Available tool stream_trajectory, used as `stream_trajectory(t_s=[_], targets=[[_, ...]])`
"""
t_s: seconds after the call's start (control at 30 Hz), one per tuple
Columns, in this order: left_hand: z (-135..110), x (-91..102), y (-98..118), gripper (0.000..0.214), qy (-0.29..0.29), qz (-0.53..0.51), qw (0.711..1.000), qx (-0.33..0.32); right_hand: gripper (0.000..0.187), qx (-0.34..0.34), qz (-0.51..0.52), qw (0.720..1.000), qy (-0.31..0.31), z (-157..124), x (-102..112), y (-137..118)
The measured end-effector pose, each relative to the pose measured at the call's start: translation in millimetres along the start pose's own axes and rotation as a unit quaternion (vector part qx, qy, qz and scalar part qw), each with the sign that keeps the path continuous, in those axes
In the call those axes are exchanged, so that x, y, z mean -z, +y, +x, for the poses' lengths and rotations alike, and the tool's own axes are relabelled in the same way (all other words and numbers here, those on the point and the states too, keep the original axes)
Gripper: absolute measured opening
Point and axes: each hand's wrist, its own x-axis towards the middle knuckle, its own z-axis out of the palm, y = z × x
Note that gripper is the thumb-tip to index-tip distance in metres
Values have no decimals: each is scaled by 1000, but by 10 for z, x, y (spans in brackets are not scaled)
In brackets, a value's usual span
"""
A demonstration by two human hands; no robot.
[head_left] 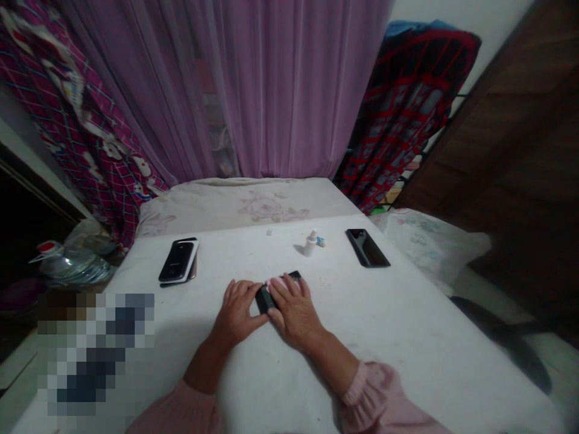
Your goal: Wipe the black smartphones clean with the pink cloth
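A dark phone [266, 301] lies flat on the white-covered table in front of me, partly hidden under my hands. My left hand [236, 312] grips its left end, with thumb and fingers at the edges. My right hand [296, 313] presses a small pink cloth [274, 284] onto the phone's upper face, fingers laid over it. Most of the cloth is covered by those fingers. Beyond the hands stands a small white spray bottle [310, 244], upright, beside a little blue-and-white item [321, 242] that I cannot make out.
Several stacked phones [180, 261] lie at the left of the table [398, 355]. Another dark phone [368, 248] lies at the right. A tiny pale square [269, 232] sits farther back. A large water bottle [75, 265] is off the left edge, a plastic bag [425, 244] off the right.
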Motion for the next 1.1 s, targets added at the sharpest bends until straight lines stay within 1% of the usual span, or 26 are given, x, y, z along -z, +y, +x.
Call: stream_trajectory(t_s=[0.07, 0.13, 0.23, 0.3, 0.37, 0.47, 0.53, 0.63, 0.73, 0.83, 0.97, 1.1], targets=[[-3, -2, 3, 56, 3, -3, 1000, 1, 56, 27, 14, 1000, -1, -41, -26, -82], [-6, -9, 4, 56, 7, -5, 1000, 2, 57, 51, 20, 999, 2, -107, -34, -108], [-8, -20, 1, 57, 14, -6, 1000, 2, 55, 62, 13, 998, 1, -217, -1, -19], [-6, -21, 0, 59, 14, -8, 1000, 1, 53, 37, -2, 999, 3, -271, 41, 109], [-4, -14, 3, 59, 8, -10, 1000, 2, 51, -4, -26, 1000, 6, -293, 79, 257], [-1, 3, 8, 58, 5, -10, 1000, 3, 47, -54, -38, 998, 20, -262, 101, 447], [-1, 10, 3, 57, 6, -9, 1000, 1, 44, -66, -25, 997, 31, -206, 96, 529], [-3, 7, -22, 58, 1, -9, 1000, -4, 43, -51, 0, 998, 38, -98, 84, 584], [-4, -5, -49, 59, -5, -11, 1000, -7, 43, -33, 6, 999, 28, -20, 77, 574], [-3, -12, -47, 58, 3, -9, 1000, -6, 46, -24, -2, 1000, 19, -27, 65, 498], [-2, -9, -10, 55, 15, -3, 1000, -2, 51, 6, -6, 1000, 5, -142, 42, 315], [-6, -24, -10, 59, 12, 1, 1000, 0, 55, 39, 6, 999, -3, -274, 34, 144]])
